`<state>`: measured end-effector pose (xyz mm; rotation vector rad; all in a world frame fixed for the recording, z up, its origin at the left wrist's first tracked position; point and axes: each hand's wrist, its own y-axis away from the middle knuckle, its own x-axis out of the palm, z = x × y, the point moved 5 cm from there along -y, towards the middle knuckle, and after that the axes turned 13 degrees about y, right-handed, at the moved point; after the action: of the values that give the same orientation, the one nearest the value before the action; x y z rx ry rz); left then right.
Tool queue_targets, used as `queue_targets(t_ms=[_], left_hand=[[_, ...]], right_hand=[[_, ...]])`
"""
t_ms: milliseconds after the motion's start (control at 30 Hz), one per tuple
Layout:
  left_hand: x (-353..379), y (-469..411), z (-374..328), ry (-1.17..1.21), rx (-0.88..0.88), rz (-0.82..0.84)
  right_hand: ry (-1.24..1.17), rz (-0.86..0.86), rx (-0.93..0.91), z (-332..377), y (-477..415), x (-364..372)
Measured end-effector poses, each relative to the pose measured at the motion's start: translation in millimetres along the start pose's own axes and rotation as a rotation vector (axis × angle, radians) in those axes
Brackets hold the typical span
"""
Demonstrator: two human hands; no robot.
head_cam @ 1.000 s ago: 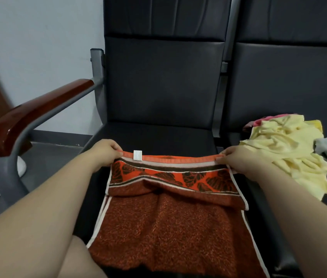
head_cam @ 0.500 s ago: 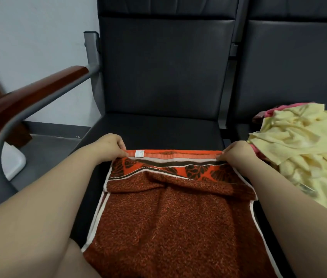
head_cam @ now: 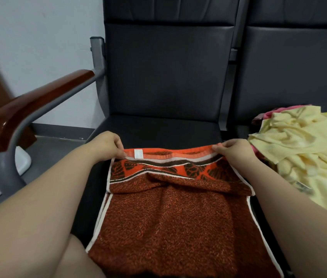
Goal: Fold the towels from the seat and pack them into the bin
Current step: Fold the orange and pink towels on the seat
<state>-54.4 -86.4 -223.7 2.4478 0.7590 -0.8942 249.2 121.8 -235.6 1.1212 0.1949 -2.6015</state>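
A rust-orange towel [head_cam: 174, 221] with a leaf-patterned border and a small white label lies over the front of the black seat [head_cam: 158, 129], doubled over itself. My left hand [head_cam: 106, 144] pinches its far left corner. My right hand [head_cam: 233, 150] pinches the far right corner, and the orange hem is stretched between both hands. A heap of unfolded towels sits on the neighbouring seat to the right: a pale yellow towel [head_cam: 303, 149] on top, a pink one [head_cam: 285, 110] underneath, a grey one at the frame's edge. No bin is in view.
A wooden armrest [head_cam: 32, 105] on a grey metal frame stands to the left of the seat. Tall black backrests [head_cam: 168, 69] rise behind both seats. A white wall and grey floor lie to the left.
Both hands have stayed on the towel's far corners, holding the hem taut across the seat. The view has shifted slightly; the folded-over upper layer has settled a little flatter.
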Motion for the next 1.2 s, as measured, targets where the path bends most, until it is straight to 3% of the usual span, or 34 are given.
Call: queue_targets(t_ms=[167, 433, 533, 767, 900, 1200], left_hand=[[-33, 15, -13, 0.174, 0.098, -0.254], [-103, 81, -94, 0.524, 0.523, -0.774], [-111, 105, -121, 0.663, 0.642, -0.819], [-127, 136, -142, 0.521, 0.799, -0.981], [-128, 127, -140, 0.494, 0.781, -0.896], [-129, 112, -146, 0.12, 0.781, -0.838]], right_hand=[[-0.182, -0.183, -0.096, 31, 10, -40], [-0.297, -0.526, -0.283, 96, 46, -137], [-0.319, -0.611, -0.328, 107, 64, -163], [-0.412, -0.697, -0.439, 115, 87, -196], [-0.481, -0.69, -0.484, 116, 88, -202], [-0.558, -0.638, -0.475, 116, 77, -207]])
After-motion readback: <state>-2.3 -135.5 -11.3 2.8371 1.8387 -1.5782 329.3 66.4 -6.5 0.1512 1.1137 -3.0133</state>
